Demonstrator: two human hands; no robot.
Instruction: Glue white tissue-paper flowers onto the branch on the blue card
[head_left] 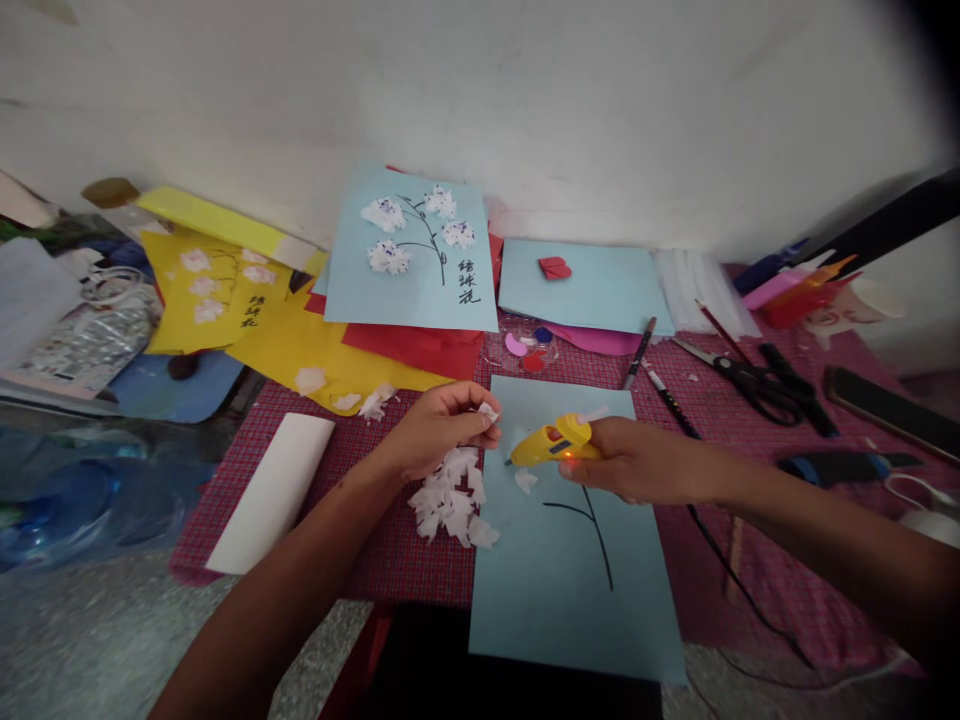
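My right hand (626, 458) is closed round a yellow hot glue gun (551, 442), its nozzle pointing left and a small orange light glowing on its body. In my left hand (457, 425) a small piece of white tissue paper (489, 411) is pinched between the fingertips. Both hands are over or beside a light blue sheet (570, 610) with a black branch drawn on it. One white paper scrap (526, 481) rests on that sheet under the nozzle. Below my left hand lies a pile of white paper pieces (450, 500), partly overlapping the sheet's left edge.
A finished blue flower picture (412, 250) leans at the back, beside yellow sheets (285, 340). Scissors (750, 380), a marker (640, 352) and a blue-black tool (832, 467) lie right. A black cord (731, 560) crosses the cloth. A white paper roll (271, 493) lies left.
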